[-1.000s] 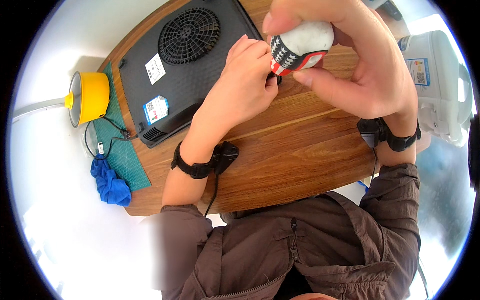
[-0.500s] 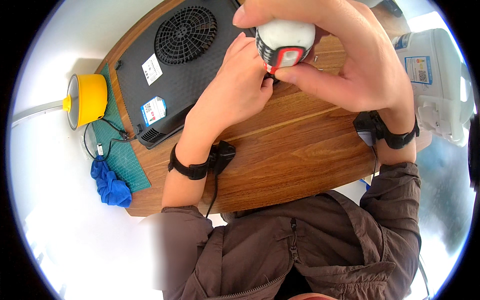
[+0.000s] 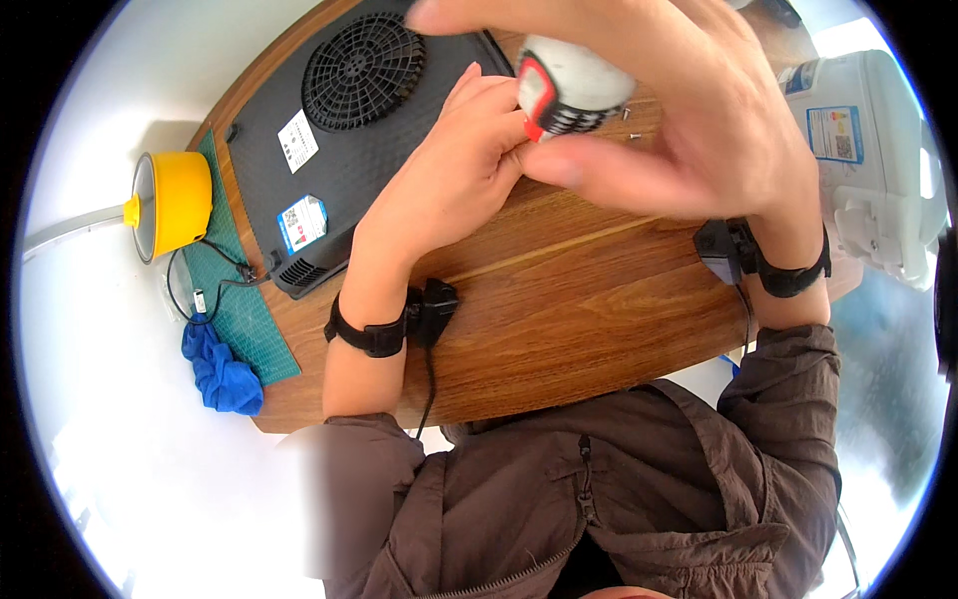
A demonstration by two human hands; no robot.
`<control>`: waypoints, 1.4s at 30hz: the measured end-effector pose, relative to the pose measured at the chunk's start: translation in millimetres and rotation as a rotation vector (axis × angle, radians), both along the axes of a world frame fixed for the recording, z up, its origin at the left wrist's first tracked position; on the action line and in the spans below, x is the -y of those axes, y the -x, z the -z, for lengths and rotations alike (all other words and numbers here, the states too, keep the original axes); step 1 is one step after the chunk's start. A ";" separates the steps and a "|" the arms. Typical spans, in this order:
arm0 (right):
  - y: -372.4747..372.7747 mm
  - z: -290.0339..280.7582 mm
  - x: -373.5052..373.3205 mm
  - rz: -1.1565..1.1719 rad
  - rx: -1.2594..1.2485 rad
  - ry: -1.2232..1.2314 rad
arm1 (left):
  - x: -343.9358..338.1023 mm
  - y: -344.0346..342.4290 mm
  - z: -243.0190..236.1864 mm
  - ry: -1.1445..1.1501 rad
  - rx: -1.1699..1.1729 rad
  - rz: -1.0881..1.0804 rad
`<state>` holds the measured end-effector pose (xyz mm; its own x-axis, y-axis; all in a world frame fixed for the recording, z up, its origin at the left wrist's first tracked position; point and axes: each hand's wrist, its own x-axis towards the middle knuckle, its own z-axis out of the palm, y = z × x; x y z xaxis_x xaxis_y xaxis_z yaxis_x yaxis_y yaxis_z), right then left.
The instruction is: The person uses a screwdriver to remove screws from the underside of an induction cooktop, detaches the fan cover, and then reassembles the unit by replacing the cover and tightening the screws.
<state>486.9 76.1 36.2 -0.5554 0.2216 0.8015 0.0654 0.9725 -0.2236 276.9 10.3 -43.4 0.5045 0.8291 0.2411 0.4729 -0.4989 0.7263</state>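
Left hand is curling at black appliance, hold hidden, I cannot tell | white-and-red handle is showing between my hands | right hand is spreading wide around it, contact unclear | two screws are lying near, on wooden table | Risk, I am judging: slack right grip letting handle tip, scattering screws.

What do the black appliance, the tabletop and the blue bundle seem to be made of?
Black appliance: probably matte plastic, judging by its finely textured casing and moulded vent grille.
Tabletop: wood or wood-look laminate, with brown grain and a soft sheen.
Blue bundle: likely soft matte fabric, since it lies in loose folds.
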 end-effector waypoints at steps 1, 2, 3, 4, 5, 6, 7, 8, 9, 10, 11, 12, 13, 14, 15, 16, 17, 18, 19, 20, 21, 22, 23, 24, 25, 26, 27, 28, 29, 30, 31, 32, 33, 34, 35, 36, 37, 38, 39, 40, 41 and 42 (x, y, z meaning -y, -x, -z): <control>0.5 0.3 0.9 -0.005 0.002 0.009 | 2.7 -0.3 -2.7 0.035 -0.019 -0.022; 0.8 1.9 0.8 -0.005 0.005 0.012 | 4.8 -0.5 -4.6 0.068 -0.038 -0.042; 0.0 2.3 0.1 -0.005 0.004 0.013 | 2.8 -2.9 -3.6 0.123 -0.010 -0.053; 0.3 3.2 -1.3 -0.013 0.007 0.017 | 3.1 -2.7 -2.8 0.103 -0.014 -0.051; -1.7 1.8 -2.0 -0.009 0.006 0.017 | 2.3 -3.6 -3.9 0.079 -0.017 -0.043; -2.5 1.7 -3.4 -0.007 0.005 0.016 | 0.9 -3.8 -5.0 0.055 -0.021 -0.034; -2.6 0.3 -4.3 -0.008 0.005 0.017 | 0.7 -2.2 -6.4 0.028 -0.041 -0.029; -5.0 -2.0 -3.4 0.002 0.011 0.019 | -0.8 -2.7 -7.1 0.011 -0.047 -0.020; -5.6 -3.0 -3.3 0.001 0.012 0.025 | -1.9 -2.9 -7.8 -0.006 -0.052 -0.011; -6.7 -4.2 -3.0 0.005 0.018 0.031 | -2.9 -3.9 -7.0 -0.011 -0.041 -0.002; -5.0 -3.7 -2.5 -0.007 0.023 0.042 | -2.2 -3.6 -4.6 -0.013 -0.034 -0.003; -2.9 -2.1 -3.3 -0.022 0.021 0.054 | -1.7 -3.4 -2.3 -0.017 -0.027 -0.002; -1.4 -2.0 -3.7 -0.028 0.028 0.064 | -1.5 -3.2 -0.7 -0.020 -0.019 0.000; 1.5 -0.9 -4.2 -0.042 0.030 0.075 | 0.4 -1.0 -0.9 0.011 -0.053 -0.007; 3.3 -0.1 -4.7 -0.055 0.034 0.087 | 2.0 1.0 -1.0 0.041 -0.088 -0.015; 6.1 0.6 -5.8 -0.070 0.035 0.099 | 4.3 3.1 -0.9 0.072 -0.124 -0.023; 7.2 -1.3 -5.6 -0.069 0.046 0.107 | 4.7 5.4 2.4 0.077 -0.144 -0.016; 8.5 -3.0 -5.4 -0.067 0.056 0.114 | 4.3 5.6 2.1 0.071 -0.141 -0.014; 9.4 -4.4 -5.9 -0.066 0.071 0.120 | 4.3 5.8 1.8 0.066 -0.138 -0.012; 8.8 -8.1 -5.0 -0.059 0.082 0.126 | 3.8 2.5 -2.9 0.050 -0.110 -0.011; 7.0 -12.0 -3.9 -0.050 0.098 0.133 | 3.4 -1.5 -8.5 0.034 -0.082 -0.009; 5.1 -16.2 -1.9 -0.041 0.120 0.135 | 2.8 -5.5 -14.0 0.018 -0.054 -0.007; 4.0 -16.4 -1.6 -0.041 0.141 0.142 | 4.9 -7.0 -15.1 0.007 -0.031 -0.022; -2.1 -18.8 -0.7 -0.035 0.178 0.152 | 5.8 -6.4 -13.4 0.005 -0.037 -0.029; -3.8 -20.0 -0.5 -0.033 0.216 0.154 | 7.4 -4.8 -11.1 0.005 -0.045 -0.039; -6.0 -23.7 0.1 -0.027 0.246 0.156 | 7.5 -3.4 -8.6 0.014 -0.080 -0.036; -7.1 -27.2 0.1 -0.023 0.284 0.155 | 7.4 -1.8 -5.2 0.023 -0.115 -0.034; -7.9 -30.2 0.4 -0.025 0.312 0.152 | 7.4 0.0 -1.8 0.033 -0.151 -0.033; -9.5 -34.8 1.8 -0.008 0.343 0.146 | 4.4 -0.1 -0.5 0.037 -0.181 -0.014; -11.5 -39.1 2.8 0.006 0.371 0.148 | 2.4 -0.4 -1.4 0.048 -0.188 0.001; -13.5 -44.3 5.4 0.023 0.398 0.147 | 0.0 -1.5 -2.4 0.057 -0.196 0.018; -12.4 -45.3 5.6 0.013 0.419 0.149 | 2.2 -1.4 -4.1 0.082 -0.189 0.007; -11.8 -47.4 6.0 0.006 0.438 0.152 | 4.7 -0.9 -4.6 0.086 -0.186 -0.003; -10.7 -49.3 6.0 0.002 0.455 0.148 | 6.1 -0.2 -5.3 0.087 -0.184 -0.010; -10.3 -50.0 6.1 0.005 0.475 0.147 | 6.7 -0.5 -2.2 0.067 -0.179 -0.009; -9.1 -50.3 6.3 0.007 0.496 0.147 | 6.5 -0.7 1.1 0.047 -0.174 -0.007; -7.4 -49.2 6.4 0.012 0.515 0.140 | 5.8 -1.1 4.6 0.027 -0.169 -0.006; -5.7 -49.8 7.6 0.007 0.516 0.144 | 3.9 -0.9 5.0 0.003 -0.168 -0.002; -4.8 -50.0 8.8 -0.003 0.503 0.159 | 1.6 -1.0 5.5 -0.021 -0.167 0.003; -3.3 -46.2 8.6 -0.046 0.438 0.194 | -1.6 -2.0 6.2 -0.043 -0.142 0.012; 0.1 -38.5 7.3 -0.106 0.370 0.229 | -2.1 -2.0 9.0 -0.063 -0.122 0.006; 3.4 -31.2 6.1 -0.166 0.303 0.265 | 0.6 -0.8 7.8 -0.036 -0.106 -0.008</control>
